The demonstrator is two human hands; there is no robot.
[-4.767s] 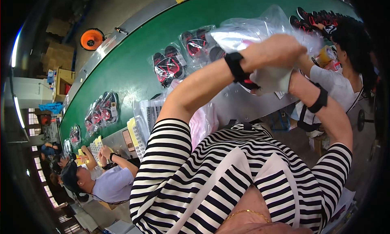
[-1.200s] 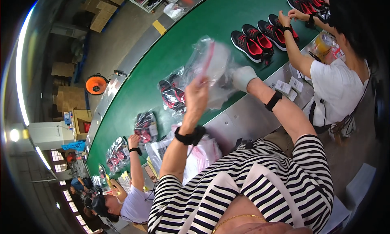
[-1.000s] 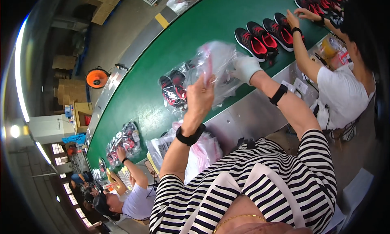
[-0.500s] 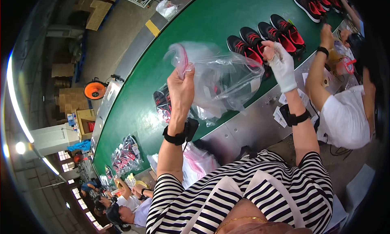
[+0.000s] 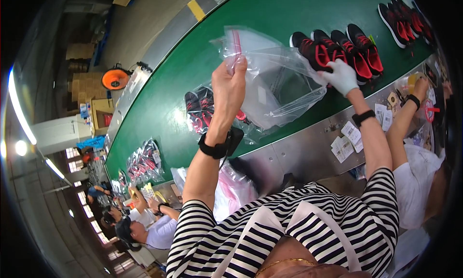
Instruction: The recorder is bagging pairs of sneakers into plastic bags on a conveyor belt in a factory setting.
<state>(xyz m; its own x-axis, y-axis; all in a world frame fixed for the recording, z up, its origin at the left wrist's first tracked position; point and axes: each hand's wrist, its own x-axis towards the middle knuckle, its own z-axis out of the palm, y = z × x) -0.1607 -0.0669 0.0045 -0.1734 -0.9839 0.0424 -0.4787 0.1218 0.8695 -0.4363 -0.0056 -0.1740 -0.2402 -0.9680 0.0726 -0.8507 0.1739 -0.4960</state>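
Observation:
My left hand [image 5: 229,87] is closed on the pink-striped edge of a clear plastic bag [image 5: 263,102], held up over a green work surface [image 5: 173,82]. The bag hangs spread between both hands. My right hand [image 5: 343,79], in a white glove that leaves fingertips bare, pinches the bag's other side. It is right in front of a row of black sneakers [image 5: 316,51] with red laces and linings. Behind my left wrist lie black-and-red shoes in clear plastic [image 5: 198,107], partly hidden by my forearm.
More sneakers [image 5: 404,22] stand at the far right. Bagged shoes [image 5: 144,160] lie further left. White printed labels [image 5: 342,148] rest on the metal ledge [image 5: 289,155]. Pink-edged bags [image 5: 234,189] sit below my left arm. A co-worker's arm [image 5: 405,119] is at right; other people sit at lower left.
My right hand has turned knuckles-up and moved down toward the shoes, the bag's side still at its fingers. My left hand is slightly higher. The whole view has shifted.

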